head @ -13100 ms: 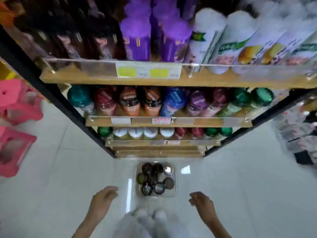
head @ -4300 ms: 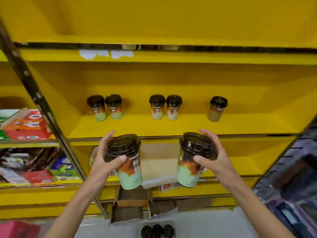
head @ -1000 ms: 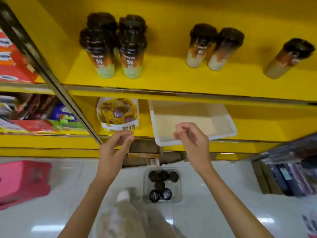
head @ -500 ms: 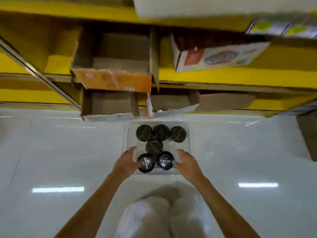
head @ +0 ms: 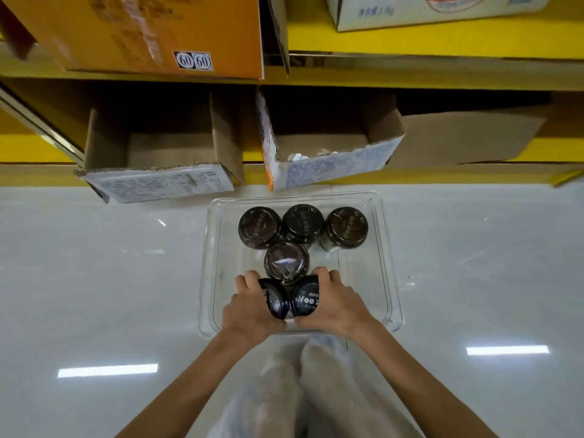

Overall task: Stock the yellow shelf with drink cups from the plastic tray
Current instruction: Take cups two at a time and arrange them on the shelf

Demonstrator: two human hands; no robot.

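A clear plastic tray (head: 388, 263) lies on the white floor in front of the yellow shelf (head: 442, 42). Several dark-lidded drink cups stand in it: three in a far row (head: 302, 223) and one (head: 287, 262) nearer the middle. My left hand (head: 249, 308) is closed around the near left cup (head: 275, 300). My right hand (head: 335, 306) is closed around the near right cup (head: 306, 300), whose lid shows white lettering. Both held cups tilt toward each other and touch. Only the lowest shelf levels show.
Two opened cardboard boxes (head: 158, 159) (head: 331, 153) sit under the bottom shelf, just beyond the tray. An orange carton (head: 151, 33) and a white carton (head: 426, 11) rest on the shelf above. My knees (head: 300, 390) are below the tray.
My view has dropped closer to the tray. Both hands, which hovered beside the two near cups, have closed around them and tipped them inward.
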